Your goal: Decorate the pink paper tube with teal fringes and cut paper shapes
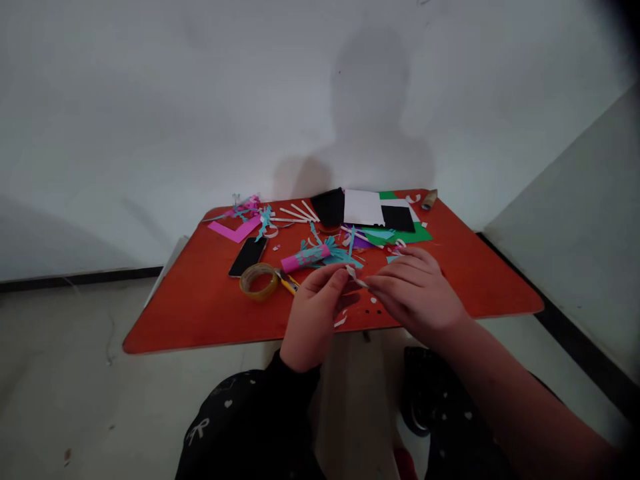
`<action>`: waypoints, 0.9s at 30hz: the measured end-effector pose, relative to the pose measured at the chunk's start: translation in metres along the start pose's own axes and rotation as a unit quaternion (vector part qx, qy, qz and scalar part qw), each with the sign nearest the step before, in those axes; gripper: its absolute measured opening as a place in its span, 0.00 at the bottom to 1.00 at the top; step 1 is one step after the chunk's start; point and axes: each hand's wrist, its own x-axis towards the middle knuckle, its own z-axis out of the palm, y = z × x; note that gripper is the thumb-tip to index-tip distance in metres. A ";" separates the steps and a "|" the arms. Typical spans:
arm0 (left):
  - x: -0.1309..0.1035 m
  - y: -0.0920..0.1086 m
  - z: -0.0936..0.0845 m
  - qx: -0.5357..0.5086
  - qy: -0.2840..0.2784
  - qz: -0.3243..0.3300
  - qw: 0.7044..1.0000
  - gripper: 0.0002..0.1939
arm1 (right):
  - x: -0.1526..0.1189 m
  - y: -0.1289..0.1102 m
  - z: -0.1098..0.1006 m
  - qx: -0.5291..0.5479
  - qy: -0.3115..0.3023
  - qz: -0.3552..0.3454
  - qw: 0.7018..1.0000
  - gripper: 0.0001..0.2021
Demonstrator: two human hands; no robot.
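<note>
A small, narrow piece of white paper is stretched between my two hands above the table's front edge. My left hand pinches one end between thumb and forefinger. The other end is at the fingertips of my right hand, closed on it. Just behind my left hand lies a pink tube wrapped in blue cut paper with a fringed end. A yellow-handled cutter sits to its left, partly hidden by that hand. Small white scraps lie on the table below the hands.
The red table stands against a wall. On it are a roll of tape, a black phone, pink paper, several white sticks, a white sheet, green paper and a cardboard tube.
</note>
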 end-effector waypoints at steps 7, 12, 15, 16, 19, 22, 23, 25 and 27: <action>-0.004 0.002 -0.001 0.019 -0.024 0.054 0.998 0.15 | 0.001 -0.005 0.001 0.224 -0.032 0.059 0.972 0.06; -0.012 0.006 0.001 0.056 -0.029 0.112 0.992 0.13 | 0.002 -0.016 -0.002 0.383 -0.089 0.179 0.902 0.05; -0.016 0.010 0.004 0.064 -0.025 0.122 0.990 0.12 | 0.004 -0.022 -0.004 0.429 -0.083 0.215 0.873 0.05; -0.018 0.011 0.005 0.063 -0.024 0.123 0.990 0.12 | 0.005 -0.023 -0.004 0.443 -0.083 0.220 0.865 0.04; -0.022 0.014 0.008 0.061 -0.023 0.138 0.988 0.11 | 0.005 -0.024 -0.003 0.468 -0.085 0.221 0.852 0.03; -0.025 0.017 0.011 0.078 -0.022 0.163 0.983 0.10 | 0.005 -0.024 -0.002 0.449 -0.087 0.195 0.868 0.04; -0.026 0.017 0.011 0.083 -0.022 0.172 0.981 0.10 | 0.005 -0.024 -0.002 0.426 -0.077 0.178 0.884 0.05; -0.028 0.019 0.012 0.089 -0.027 0.183 0.979 0.10 | 0.006 -0.023 -0.004 0.341 -0.033 0.124 0.931 0.05; -0.030 0.020 0.012 0.086 -0.033 0.181 0.979 0.10 | 0.006 -0.024 -0.008 0.212 0.024 0.067 0.975 0.07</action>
